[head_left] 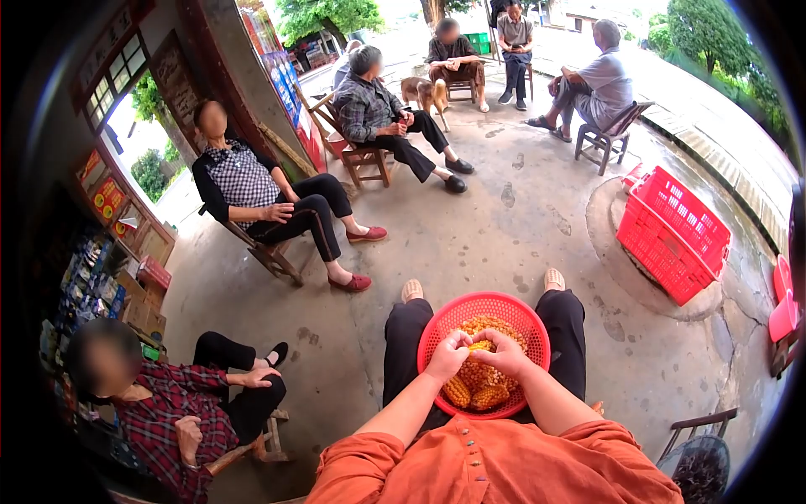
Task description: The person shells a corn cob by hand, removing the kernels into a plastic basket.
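Observation:
A round red plastic basket (pixel 537 328) rests on my lap between my knees. Loose yellow corn kernels (pixel 495 325) fill its far part, and several whole corn cobs (pixel 487 396) lie in the near part. Above the basket's middle, my left hand (pixel 449 354) and my right hand (pixel 501 353) come together on one ear of corn (pixel 481 346). Fingers of both hands are closed round it, and they cover most of the ear.
A red plastic crate (pixel 676 235) stands to the right on a round concrete slab. Several people sit on wooden chairs around the concrete floor, one person (pixel 252 193) at my left. A dog (pixel 426 94) stands farther back. Pink basins (pixel 783 312) sit at the right edge.

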`<state>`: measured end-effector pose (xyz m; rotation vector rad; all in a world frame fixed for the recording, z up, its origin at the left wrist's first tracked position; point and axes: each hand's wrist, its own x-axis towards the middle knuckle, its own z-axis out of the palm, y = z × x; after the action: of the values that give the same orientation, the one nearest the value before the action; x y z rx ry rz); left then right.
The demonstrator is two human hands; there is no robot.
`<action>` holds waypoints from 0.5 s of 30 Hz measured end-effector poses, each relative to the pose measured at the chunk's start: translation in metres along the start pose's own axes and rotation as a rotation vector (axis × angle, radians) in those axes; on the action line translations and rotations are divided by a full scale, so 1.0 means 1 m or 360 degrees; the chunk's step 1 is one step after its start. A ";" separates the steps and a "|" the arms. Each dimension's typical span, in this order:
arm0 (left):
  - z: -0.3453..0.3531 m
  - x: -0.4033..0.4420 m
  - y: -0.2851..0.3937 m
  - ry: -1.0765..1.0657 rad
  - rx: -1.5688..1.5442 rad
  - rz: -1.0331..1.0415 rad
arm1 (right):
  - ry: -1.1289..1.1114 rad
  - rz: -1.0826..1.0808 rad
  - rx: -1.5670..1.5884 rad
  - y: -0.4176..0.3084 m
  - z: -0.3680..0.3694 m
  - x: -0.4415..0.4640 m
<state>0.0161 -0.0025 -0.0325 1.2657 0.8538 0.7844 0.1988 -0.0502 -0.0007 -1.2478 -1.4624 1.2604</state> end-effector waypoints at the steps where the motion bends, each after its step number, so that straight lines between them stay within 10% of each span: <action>1: 0.000 0.000 0.000 0.0015 0.0005 0.0021 | -0.0006 0.0094 0.0113 0.003 0.001 0.001; 15: 0.005 -0.007 0.022 0.0010 -0.0388 -0.0118 | 0.0045 0.0149 0.0608 -0.003 -0.006 0.000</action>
<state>0.0164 -0.0081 -0.0092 1.0116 0.7802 0.8069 0.2045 -0.0494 0.0037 -1.0788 -1.0872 1.4953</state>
